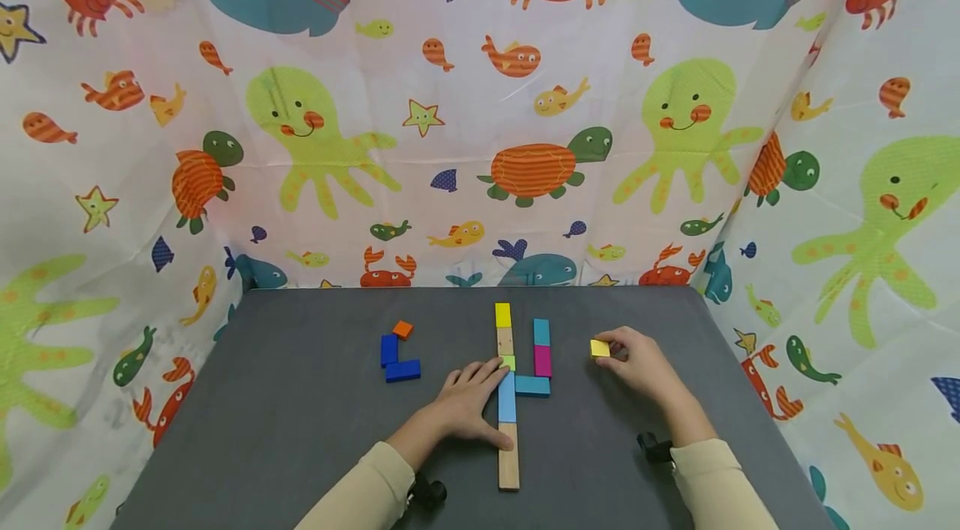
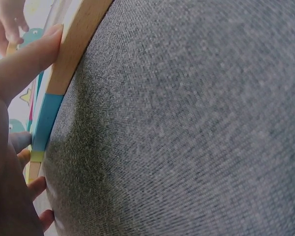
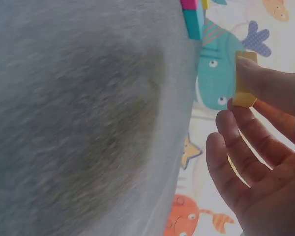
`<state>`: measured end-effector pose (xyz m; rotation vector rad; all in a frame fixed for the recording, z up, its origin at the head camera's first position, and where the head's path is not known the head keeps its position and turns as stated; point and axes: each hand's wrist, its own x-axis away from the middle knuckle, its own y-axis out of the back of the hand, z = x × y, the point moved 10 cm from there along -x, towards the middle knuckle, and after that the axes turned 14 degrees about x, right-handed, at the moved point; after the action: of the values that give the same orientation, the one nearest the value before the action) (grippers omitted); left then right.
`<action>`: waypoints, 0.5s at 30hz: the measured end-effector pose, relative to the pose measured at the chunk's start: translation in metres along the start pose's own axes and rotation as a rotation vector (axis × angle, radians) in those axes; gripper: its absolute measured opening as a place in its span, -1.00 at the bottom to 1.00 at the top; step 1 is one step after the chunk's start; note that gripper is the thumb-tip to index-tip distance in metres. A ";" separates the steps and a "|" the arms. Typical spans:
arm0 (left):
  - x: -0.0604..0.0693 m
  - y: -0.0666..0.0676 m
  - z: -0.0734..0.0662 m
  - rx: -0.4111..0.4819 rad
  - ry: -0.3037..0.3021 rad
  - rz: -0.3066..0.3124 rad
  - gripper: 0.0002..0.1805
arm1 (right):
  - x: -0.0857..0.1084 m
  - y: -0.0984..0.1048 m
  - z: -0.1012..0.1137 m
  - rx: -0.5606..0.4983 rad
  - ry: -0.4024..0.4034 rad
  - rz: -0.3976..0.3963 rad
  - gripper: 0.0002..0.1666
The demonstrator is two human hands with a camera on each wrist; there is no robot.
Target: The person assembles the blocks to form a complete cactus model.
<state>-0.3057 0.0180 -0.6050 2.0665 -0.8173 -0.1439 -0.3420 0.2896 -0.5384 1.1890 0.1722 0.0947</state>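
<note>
A straight column of blocks runs toward me: a yellow block (image 1: 502, 314), a plain wood block (image 1: 505, 341), a lime green block (image 1: 508, 362), a light blue block (image 1: 507, 398) and a long wooden block (image 1: 508, 467). My left hand (image 1: 468, 405) lies along the column's left side with extended fingers; its thumb touches the wooden block and its fingertips the part near the green one. Right of the column, a teal block (image 1: 532, 386) abuts it, with a magenta block (image 1: 543, 361) and another teal block (image 1: 542, 332) beyond. My right hand (image 1: 643, 363) pinches a yellow block (image 3: 246, 81) between thumb and fingers.
Left on the grey table (image 1: 300, 422), two blue blocks (image 1: 402, 371) and a tilted orange block (image 1: 402, 330) form a small angled group. A sea-animal printed curtain (image 1: 465, 138) surrounds the table at the back and sides.
</note>
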 end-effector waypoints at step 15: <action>-0.001 0.000 0.001 -0.004 0.005 0.004 0.37 | -0.042 -0.004 0.027 -0.014 -0.009 0.007 -0.59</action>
<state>-0.3064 0.0177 -0.6060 2.0608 -0.8174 -0.1378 -0.3780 0.2564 -0.5290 1.1756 0.1596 0.0965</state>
